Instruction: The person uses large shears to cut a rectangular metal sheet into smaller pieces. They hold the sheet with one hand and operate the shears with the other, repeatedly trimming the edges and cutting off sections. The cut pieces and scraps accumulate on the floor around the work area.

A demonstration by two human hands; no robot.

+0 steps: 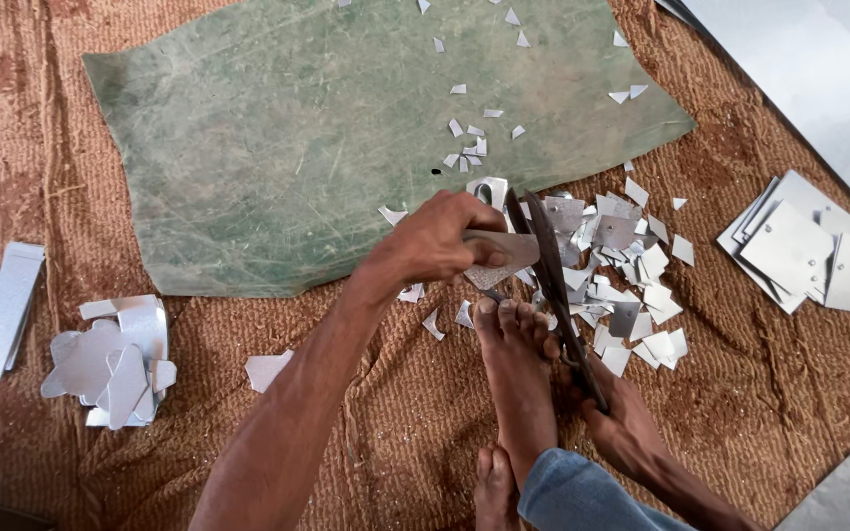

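My left hand (435,244) grips a small piece of sheet metal (500,260) and feeds it into the blades of large dark metal shears (550,277). My right hand (622,423) is closed on the shears' lower handle near the floor. My bare foot (516,369) rests beside the shears' blades, toes pointing at the metal piece. The blades point away from me, toward a green mat (277,147).
Several cut metal scraps (632,285) lie right of the shears. A stack of square metal blanks (804,246) sits at right. Shaped cut pieces (115,359) and a metal strip (4,310) lie at left on brown woven matting (779,393). A large sheet (819,69) fills the top right.
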